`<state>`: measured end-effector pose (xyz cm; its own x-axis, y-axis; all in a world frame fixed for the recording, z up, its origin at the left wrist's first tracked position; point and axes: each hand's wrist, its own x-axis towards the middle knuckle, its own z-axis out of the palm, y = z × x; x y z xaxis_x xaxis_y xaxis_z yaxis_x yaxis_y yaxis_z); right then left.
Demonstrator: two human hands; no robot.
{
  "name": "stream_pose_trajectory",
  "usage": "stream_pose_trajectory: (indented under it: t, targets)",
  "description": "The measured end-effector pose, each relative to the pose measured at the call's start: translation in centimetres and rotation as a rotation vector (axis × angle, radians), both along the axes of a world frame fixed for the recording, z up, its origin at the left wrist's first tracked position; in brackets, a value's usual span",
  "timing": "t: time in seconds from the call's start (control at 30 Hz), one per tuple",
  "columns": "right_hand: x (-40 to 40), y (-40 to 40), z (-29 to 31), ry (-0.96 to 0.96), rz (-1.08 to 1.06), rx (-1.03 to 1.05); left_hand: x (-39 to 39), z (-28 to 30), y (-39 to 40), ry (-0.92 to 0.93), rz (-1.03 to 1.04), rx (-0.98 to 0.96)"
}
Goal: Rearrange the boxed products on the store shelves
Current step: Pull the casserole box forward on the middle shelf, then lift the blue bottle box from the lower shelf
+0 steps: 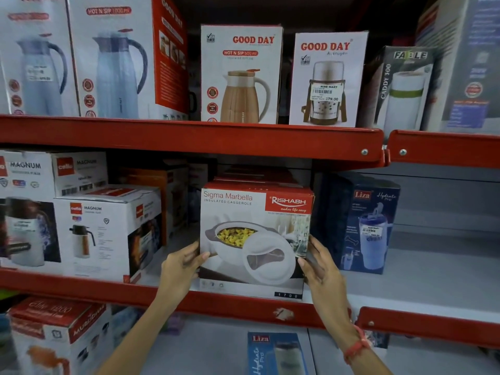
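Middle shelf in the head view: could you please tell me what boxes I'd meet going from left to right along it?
White Cello Magnum flask box → left hand → white-and-red Rishabh Sigma Marbella casserole box, held on both sides → right hand → dark blue Liza Hydrate Pro tumbler box.

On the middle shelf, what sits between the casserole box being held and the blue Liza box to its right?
Nothing on the shelf: only a narrow dark gap separates the Rishabh casserole box from the Liza box, with the right hand at the casserole box's edge, head view.
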<state>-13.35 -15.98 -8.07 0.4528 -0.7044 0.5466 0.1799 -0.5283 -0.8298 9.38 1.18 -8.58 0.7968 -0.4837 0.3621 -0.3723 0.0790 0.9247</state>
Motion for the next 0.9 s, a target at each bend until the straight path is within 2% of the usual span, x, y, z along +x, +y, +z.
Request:
stream_pose_trajectory:
  t: [0.2, 0.27, 0.43, 0.5, 0.6, 0.7, 0.8, 0.9]
  targets:
    - [-1.1, 0.7, -0.6, 0.079, -0.039, -0.045, -2.6, 0.0, 1.4, -0.101, 0.015, 0.014]
    - [-2.0, 1.8, -1.2, 0.048, -0.080, -0.053, -4.1, -0.3, 2.4, -0.172, 0.063, -0.001]
    - [-5.1, 4.8, -5.2, 0.009, -0.227, -0.260, -8.0, -2.2, 4.6, -0.350, 0.097, -0.133]
    - [-6.1, 5.7, -8.0, 0.039, -0.256, -0.302, -9.7, -4.2, 4.9, -0.293, 0.043, -0.138]
    - [-7.2, 6.1, -12.6, 0.124, -0.218, -0.251, -12.1, -8.7, 4.9, -0.092, -0.072, -0.049]
    - [-8.1, 5.6, -17.3, 0.284, -0.074, -0.023, -13.6, -13.8, 4.1, 0.053, -0.109, 0.122]
    - [-7.8, 4.9, -20.7, 0.505, 0.117, 0.250, -14.8, -17.6, 2.2, 0.163, -0.255, 0.334]
    - [-7.0, 4.7, -22.1, 0.604, 0.183, 0.300, -15.2, -19.7, 0.4, 0.143, -0.341, 0.492]
